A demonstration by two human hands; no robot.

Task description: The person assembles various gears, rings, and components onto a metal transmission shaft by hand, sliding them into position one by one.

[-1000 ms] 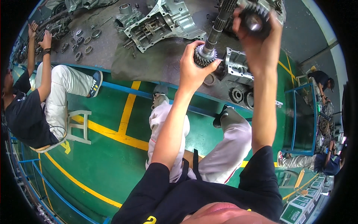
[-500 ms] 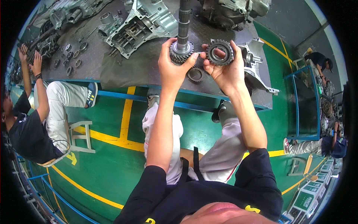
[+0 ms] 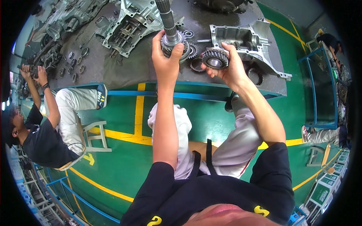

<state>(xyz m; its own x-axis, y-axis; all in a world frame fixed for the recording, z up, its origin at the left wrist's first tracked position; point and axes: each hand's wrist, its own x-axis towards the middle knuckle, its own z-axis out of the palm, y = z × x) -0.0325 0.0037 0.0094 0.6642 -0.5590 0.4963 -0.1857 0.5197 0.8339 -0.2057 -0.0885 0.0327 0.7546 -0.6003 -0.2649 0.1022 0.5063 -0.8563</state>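
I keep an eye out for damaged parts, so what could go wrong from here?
The right hand holds a loose gear; if it slips, it could drop.
The left hand grips the geared shaft low down, so its long upper part might tip.
A toothed ring near the bench's front edge could get knocked off.

Green painted floor [image 3: 120, 165] with yellow stripes [image 3: 139, 113] lies before my grey metal tabletop [image 3: 201, 22]; near its left end I see a black-shirted co-worker [image 3: 47, 145] on a pale stool [image 3: 103, 135]; beyond its right end, a blue metal frame [image 3: 334, 92].
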